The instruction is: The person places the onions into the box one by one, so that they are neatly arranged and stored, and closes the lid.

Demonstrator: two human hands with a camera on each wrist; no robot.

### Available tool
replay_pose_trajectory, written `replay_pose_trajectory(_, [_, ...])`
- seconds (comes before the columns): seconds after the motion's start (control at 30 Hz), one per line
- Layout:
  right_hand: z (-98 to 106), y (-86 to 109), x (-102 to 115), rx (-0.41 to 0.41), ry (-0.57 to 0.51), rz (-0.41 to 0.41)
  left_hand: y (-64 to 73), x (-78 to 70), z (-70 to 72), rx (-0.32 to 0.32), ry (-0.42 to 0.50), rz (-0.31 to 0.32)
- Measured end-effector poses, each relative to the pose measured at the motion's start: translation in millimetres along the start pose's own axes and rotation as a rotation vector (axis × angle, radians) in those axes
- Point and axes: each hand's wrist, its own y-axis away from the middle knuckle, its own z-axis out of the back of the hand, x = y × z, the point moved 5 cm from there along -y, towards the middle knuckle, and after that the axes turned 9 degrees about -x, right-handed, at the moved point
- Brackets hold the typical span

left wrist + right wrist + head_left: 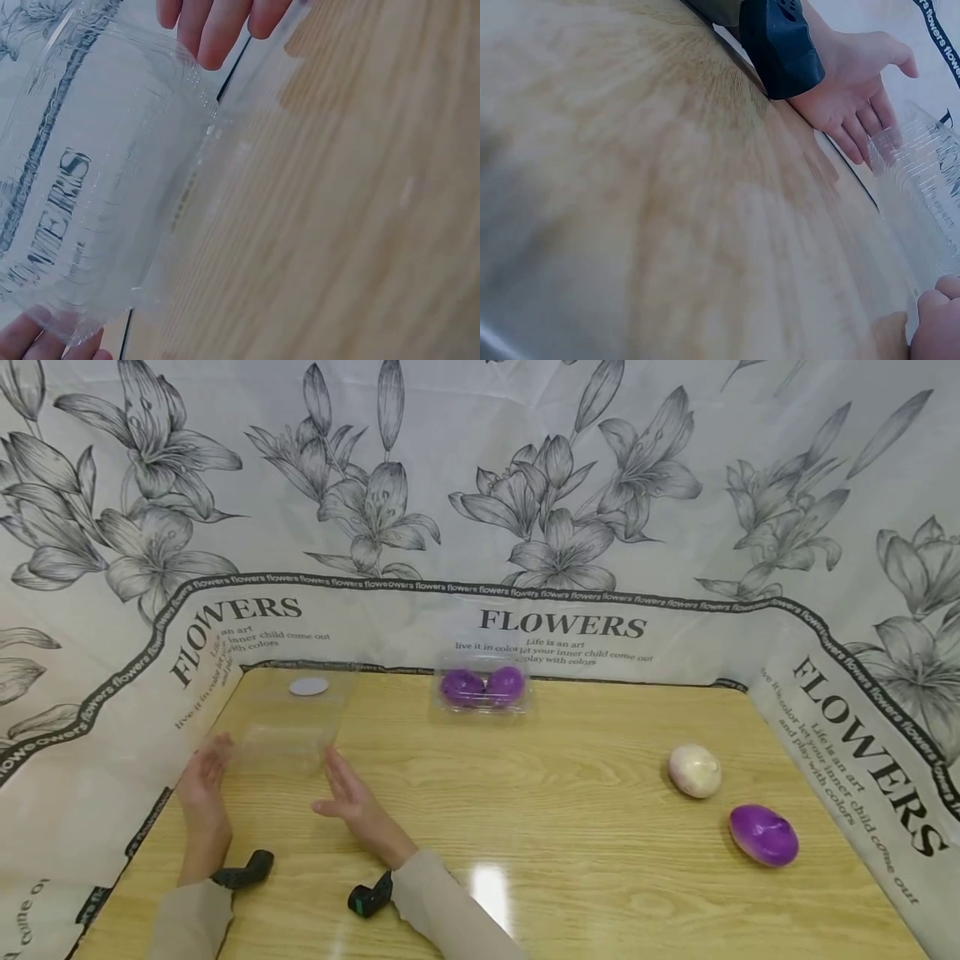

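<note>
A clear plastic clamshell box (281, 750) stands at the back left of the table, its lid (315, 710) raised, with a white oval sticker (309, 686) on it. My left hand (204, 785) is at the box's left side, fingers extended, fingertips right at the wall. On the other side, my right hand (362, 806) has straight fingers pointing at the box's right edge, thumb held apart. In the left wrist view, the see-through box (105, 187) lies between the fingers of both hands. The right wrist view shows the left palm (847, 82) flat and uncurled beside it.
Another clear box (480, 708) with two glossy purple onion-like things (505, 686) stands at the back middle. On the right lie a cream-coloured onion-like bulb (694, 771) and a purple oval one (763, 836). Flower-printed cloth (420, 627) rises around the wooden table (525, 793).
</note>
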Motion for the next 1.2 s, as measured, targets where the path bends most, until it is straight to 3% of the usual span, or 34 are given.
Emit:
replay_pose_trajectory(0.27, [9,15.0,4,0.007,-0.076,0.028,12.2,0.4,-0.4,-0.013,0.039,-0.006])
replay_pose_trajectory(0.5, [12,31.6,7,0.038,-0.069,0.017,23.3,-5.6,3.2,-0.004,-0.182,-0.068])
replay_pose_trajectory(0.67, [19,48.5,11,0.074,-0.018,0.023,33.2,-6.7,4.1,0.011,-0.067,0.035])
replay_pose_trajectory(0.77, [27,58.9,17,0.079,0.034,0.029,39.9,-7.9,3.9,0.038,-0.167,0.030])
replay_pose_trajectory(0.93, [47,77.3,25,0.078,0.107,0.027,53.7,-10.8,-2.2,0.125,-0.336,-0.027])
replay_pose_trajectory(1.07, [63,93.2,30,0.062,0.133,0.015,64.2,-12.4,-12.6,0.245,-0.350,-0.121])
replay_pose_trajectory(1.2, [80,109.9,36,-0.005,0.163,0.025,80.1,-13.0,-25.6,0.397,-0.333,-0.229])
